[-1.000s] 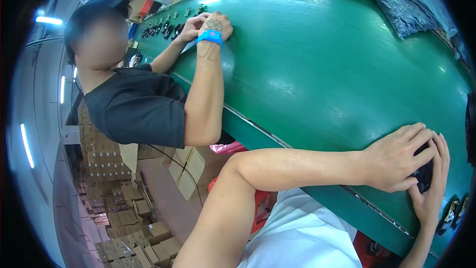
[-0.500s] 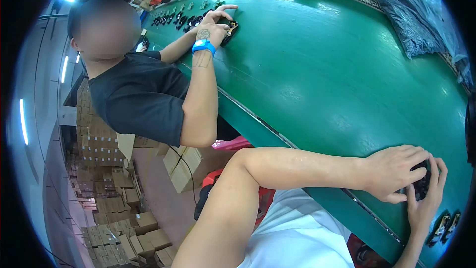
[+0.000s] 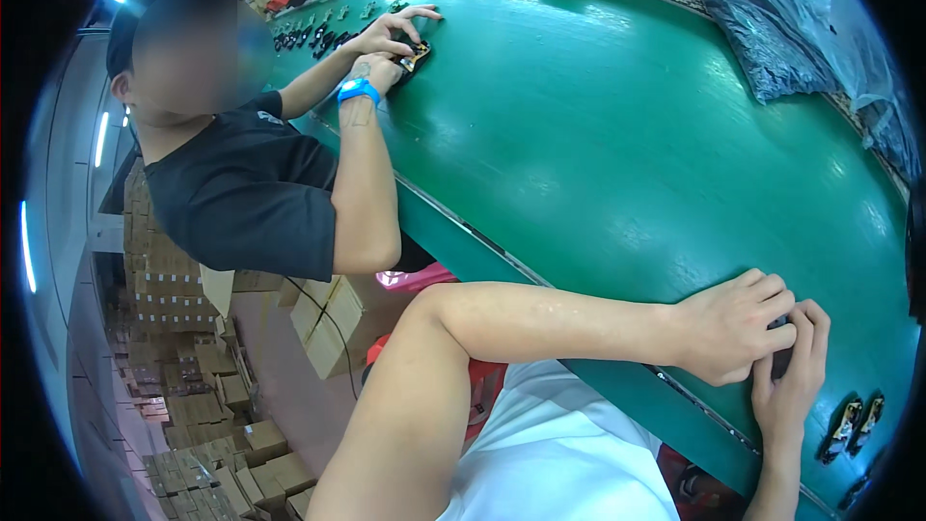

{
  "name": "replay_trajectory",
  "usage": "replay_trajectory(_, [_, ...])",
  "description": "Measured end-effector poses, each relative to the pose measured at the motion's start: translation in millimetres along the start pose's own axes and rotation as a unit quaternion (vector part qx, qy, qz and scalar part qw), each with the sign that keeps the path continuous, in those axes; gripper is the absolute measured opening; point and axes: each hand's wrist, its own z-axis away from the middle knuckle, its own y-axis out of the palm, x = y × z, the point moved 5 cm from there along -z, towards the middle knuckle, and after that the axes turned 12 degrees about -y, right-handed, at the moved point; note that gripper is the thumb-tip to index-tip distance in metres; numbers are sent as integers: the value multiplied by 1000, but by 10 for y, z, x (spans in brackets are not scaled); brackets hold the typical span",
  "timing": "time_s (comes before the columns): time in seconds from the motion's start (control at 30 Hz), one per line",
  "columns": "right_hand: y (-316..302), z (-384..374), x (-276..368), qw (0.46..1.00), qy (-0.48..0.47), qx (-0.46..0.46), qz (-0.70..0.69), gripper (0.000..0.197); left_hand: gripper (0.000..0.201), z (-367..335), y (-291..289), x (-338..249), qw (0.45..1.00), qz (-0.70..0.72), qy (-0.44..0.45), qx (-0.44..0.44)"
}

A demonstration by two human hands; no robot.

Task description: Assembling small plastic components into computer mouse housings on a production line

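Since the earlier frame the view has swung a little, and the co-worker's hands [image 3: 391, 43] sit lower and further right along the row of small dark parts [image 3: 309, 34]. The person's left hand [image 3: 738, 328] and right hand [image 3: 791, 381] meet over a small dark hard-looking part [image 3: 779, 362] on the smooth green table [image 3: 598, 154]; the left fingers [image 3: 776, 314] curl over it, the right fingers [image 3: 815, 328] press from beyond, both closed on it. It looks light, stiff and easy to pinch by its edges, though mostly hidden. Just right of the right fingers lie two small black-and-tan clips [image 3: 854, 420]. Far beyond them rests a crinkled dark plastic bag [image 3: 772, 29]. Brown cartons [image 3: 193, 425] crowd the floor.
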Motion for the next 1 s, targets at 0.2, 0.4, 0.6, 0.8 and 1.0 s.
replay_trajectory(0.2, [12, -9, 35, 1000, 10, -5, 14, 30, 29, -11, 2, -50, 999, -34, 13, -2])
replay_trajectory(0.4, [11, -52, 78, 1000, -16, -10, -7, 26, 27, -17, -44, -40, 1000, -28, -5, -9])
replay_trajectory(0.6, [-20, -62, 83, 1000, -29, -9, -6, 28, 30, -27, -107, 53, 998, -58, -6, -23])
replay_trajectory(0.8, [9, -155, 74, 997, -56, -48, 9, 37, 30, -46, -101, 109, 998, -63, -5, -18])
replay_trajectory(1.0, [-118, -171, 43, 995, -26, -71, 61, 48, 39, -10, -152, 82, 997, -75, -7, -15])
